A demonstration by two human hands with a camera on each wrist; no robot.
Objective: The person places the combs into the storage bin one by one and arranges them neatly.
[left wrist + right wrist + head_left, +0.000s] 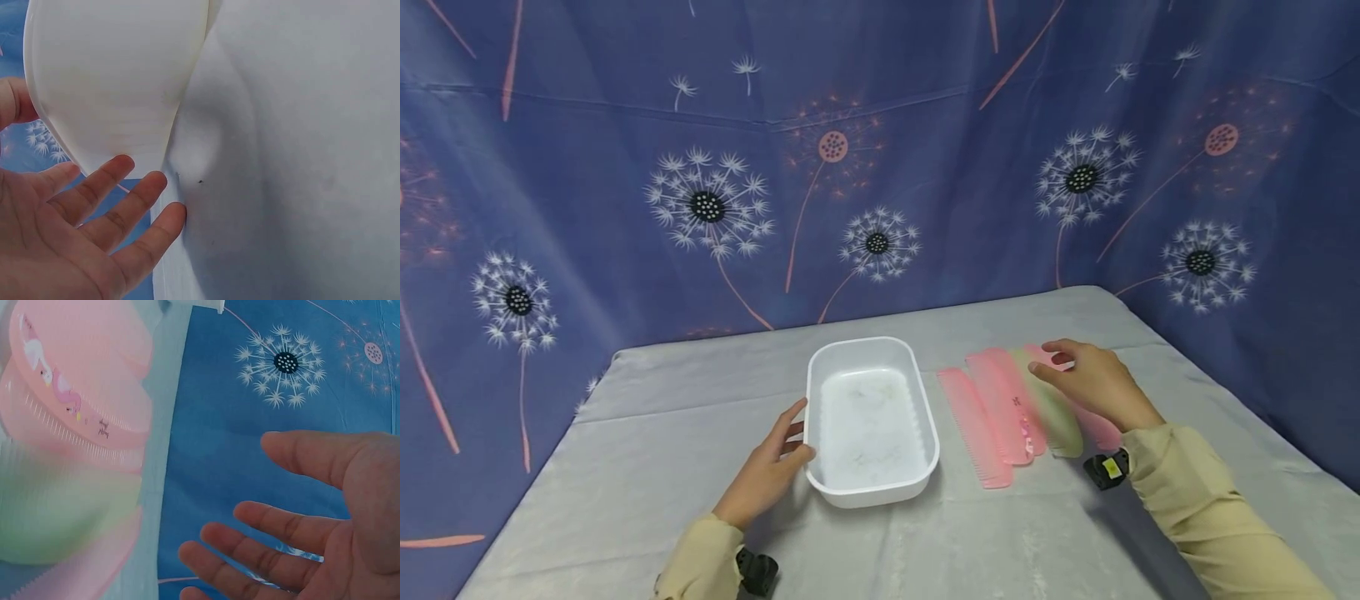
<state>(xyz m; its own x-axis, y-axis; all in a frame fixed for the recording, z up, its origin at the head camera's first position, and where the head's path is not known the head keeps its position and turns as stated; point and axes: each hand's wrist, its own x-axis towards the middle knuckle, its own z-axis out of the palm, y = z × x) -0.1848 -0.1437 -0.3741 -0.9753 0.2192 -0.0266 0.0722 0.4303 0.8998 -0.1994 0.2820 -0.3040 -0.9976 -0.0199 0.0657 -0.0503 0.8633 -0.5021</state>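
Observation:
A white rectangular plastic basin [872, 425] stands upright on the cloth-covered table, its inside facing up. At its left side, my left hand [767, 471] touches the wall and rim with the thumb and spread, fairly straight fingers. To the right of the basin lie several combs side by side: a plain pink comb [973, 425], a pink comb with a printed pattern [69, 394], a pale green comb [1054, 417] and another pink comb [1101, 429]. Over the green and rightmost pink combs hovers my right hand [1097, 383], fingers apart and holding nothing.
Grey cloth [647, 433] covers the table. A blue curtain [925, 167] with dandelion prints hangs behind it and along the sides. Small black devices [1107, 469] sit at both wrists, below beige sleeves.

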